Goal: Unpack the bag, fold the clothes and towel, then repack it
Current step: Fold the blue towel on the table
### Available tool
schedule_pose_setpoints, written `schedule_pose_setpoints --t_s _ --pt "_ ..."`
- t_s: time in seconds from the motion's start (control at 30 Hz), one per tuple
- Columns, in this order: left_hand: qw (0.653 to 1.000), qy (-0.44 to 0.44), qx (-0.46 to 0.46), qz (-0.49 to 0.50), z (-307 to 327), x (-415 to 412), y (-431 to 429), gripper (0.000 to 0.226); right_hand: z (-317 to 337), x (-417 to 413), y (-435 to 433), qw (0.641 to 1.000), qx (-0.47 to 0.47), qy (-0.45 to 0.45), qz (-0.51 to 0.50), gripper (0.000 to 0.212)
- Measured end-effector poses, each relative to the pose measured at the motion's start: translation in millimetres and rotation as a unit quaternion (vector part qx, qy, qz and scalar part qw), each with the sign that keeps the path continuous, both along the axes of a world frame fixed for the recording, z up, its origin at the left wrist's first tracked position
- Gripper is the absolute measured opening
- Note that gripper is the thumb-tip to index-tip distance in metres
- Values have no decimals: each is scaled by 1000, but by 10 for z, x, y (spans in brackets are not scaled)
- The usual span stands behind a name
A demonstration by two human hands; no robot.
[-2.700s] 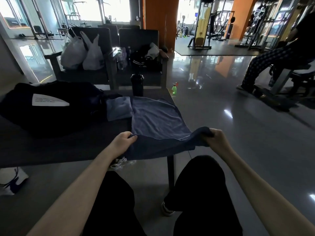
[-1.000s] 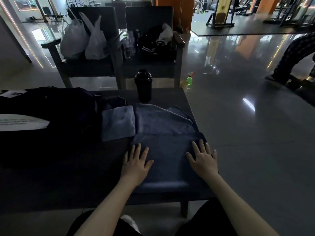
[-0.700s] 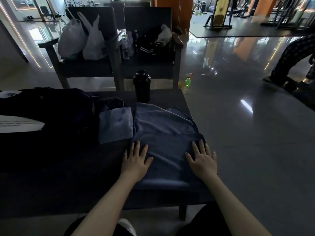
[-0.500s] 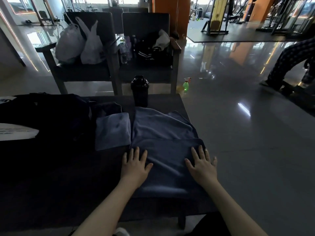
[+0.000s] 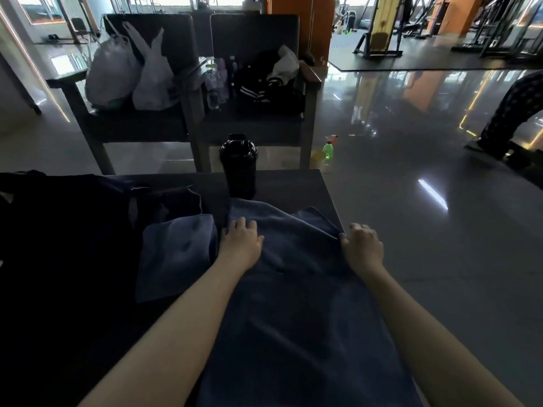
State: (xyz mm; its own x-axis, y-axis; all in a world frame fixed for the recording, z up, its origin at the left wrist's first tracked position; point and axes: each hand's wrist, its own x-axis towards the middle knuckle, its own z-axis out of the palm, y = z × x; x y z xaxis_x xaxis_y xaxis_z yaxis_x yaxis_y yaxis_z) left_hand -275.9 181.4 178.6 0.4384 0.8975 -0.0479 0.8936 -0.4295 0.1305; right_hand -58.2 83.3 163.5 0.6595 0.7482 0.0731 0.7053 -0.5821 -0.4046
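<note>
A dark blue towel (image 5: 293, 312) lies along the right part of the dark table (image 5: 288, 183), running from the black bottle toward me. My left hand (image 5: 241, 245) has its fingers curled on the towel's left edge, far up the cloth. At the towel's right edge, level with it, my right hand (image 5: 363, 248) grips the cloth with curled fingers. A smaller folded blue cloth (image 5: 176, 254) lies just left of the towel. The dark bag (image 5: 58, 230) fills the table's left side.
A black shaker bottle (image 5: 238, 165) stands at the table's far edge, just beyond the towel. Two dark chairs (image 5: 252, 124) behind hold white plastic bags (image 5: 129, 74) and clothing. A green spray bottle (image 5: 327, 151) sits on the glossy floor. A person's leg (image 5: 505, 118) is at far right.
Both hands have left the folded near part, where they lay flat, and moved forward to the towel's far portion. Their fingers are now curled on its side edges. The camera has leaned closer.
</note>
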Motion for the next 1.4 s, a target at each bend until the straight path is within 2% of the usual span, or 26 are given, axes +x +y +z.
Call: schedule_pose_setpoints --t_s 0.13,0.23,0.3,0.4,0.5,0.63,0.77,0.87,0.93,1.07,1.17,1.23,1.4 --pt "996 -35 -46 69 -88 96 294 49 -101 133 238 999 9 33 -35 31" --pt "990 -56 -47 120 -105 156 453 55 -124 158 262 998 32 -51 -17 24" --pt "990 -26 -16 139 -119 167 515 58 -144 145 273 996 32 -81 22 21" --pt "991 -30 -10 131 -135 165 535 50 -137 140 282 994 -9 -101 44 22" --pt "992 -56 -29 107 -103 146 488 39 -93 176 183 997 -30 -67 -5 22" --pt "996 -20 -55 74 -61 86 441 29 -88 219 17 998 -17 -39 -35 21" --pt "995 -52 -29 85 -32 163 441 44 -60 174 144 999 14 -34 18 31" --pt "996 -67 -8 64 -50 249 543 50 -47 153 356 998 -25 -54 37 41" --pt "999 -46 17 23 -83 283 656 55 -54 158 481 996 -37 -70 44 39" --pt "998 30 25 -49 -154 331 804 63 -125 129 619 997 10 -68 43 23" --pt "994 37 94 -37 -133 309 799 39 -141 93 601 995 35 -77 46 17" --pt "989 55 135 -35 -87 267 743 25 -101 95 537 994 91 -50 36 10" --pt "987 -3 156 -25 89 110 549 22 101 155 245 974 222 53 13 9"
